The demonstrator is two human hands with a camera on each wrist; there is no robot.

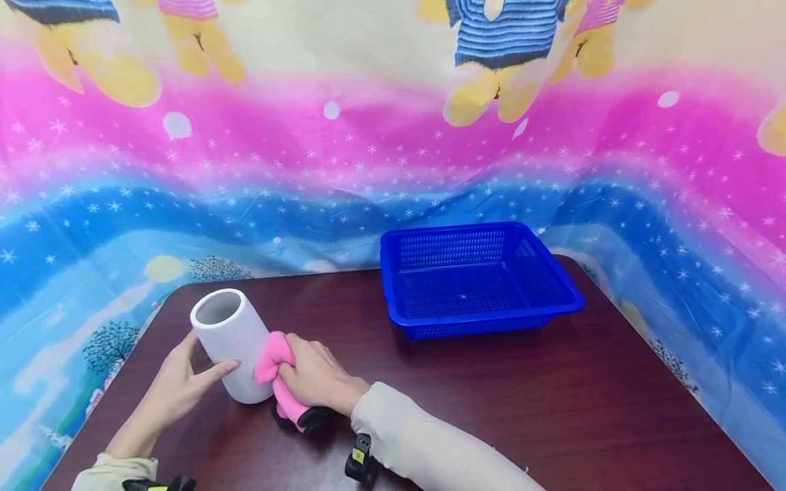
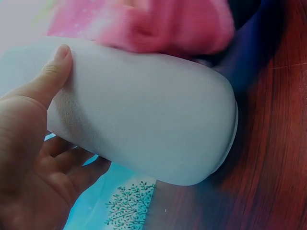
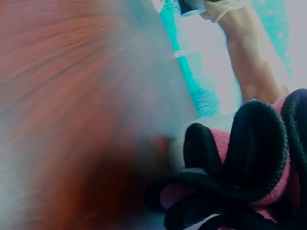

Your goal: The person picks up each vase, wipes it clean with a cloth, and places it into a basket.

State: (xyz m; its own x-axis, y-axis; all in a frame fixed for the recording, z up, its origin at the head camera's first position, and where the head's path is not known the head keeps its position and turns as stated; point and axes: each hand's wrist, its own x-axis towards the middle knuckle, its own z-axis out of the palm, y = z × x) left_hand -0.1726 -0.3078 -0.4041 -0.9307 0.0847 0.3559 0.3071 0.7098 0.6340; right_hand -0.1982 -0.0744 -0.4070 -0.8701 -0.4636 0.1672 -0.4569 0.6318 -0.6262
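Note:
A white vase (image 1: pixel 236 344), smooth and open at the top, leans slightly on the left part of the table. My left hand (image 1: pixel 178 382) grips it from the left; in the left wrist view the thumb lies across the vase (image 2: pixel 153 115) and the other fingers curl behind it. Bunched in my right hand (image 1: pixel 319 374) is a pink cloth (image 1: pixel 274 358) with a black side, pressed to the vase's right side. The right wrist view shows folds of the cloth (image 3: pixel 254 153) covering most of the vase.
A blue plastic basket (image 1: pixel 485 322) with perforated walls stands at the back right of the dark brown table (image 1: pixel 491 409). Behind the table hangs a colourful printed curtain (image 1: pixel 295 150), which also runs along both sides.

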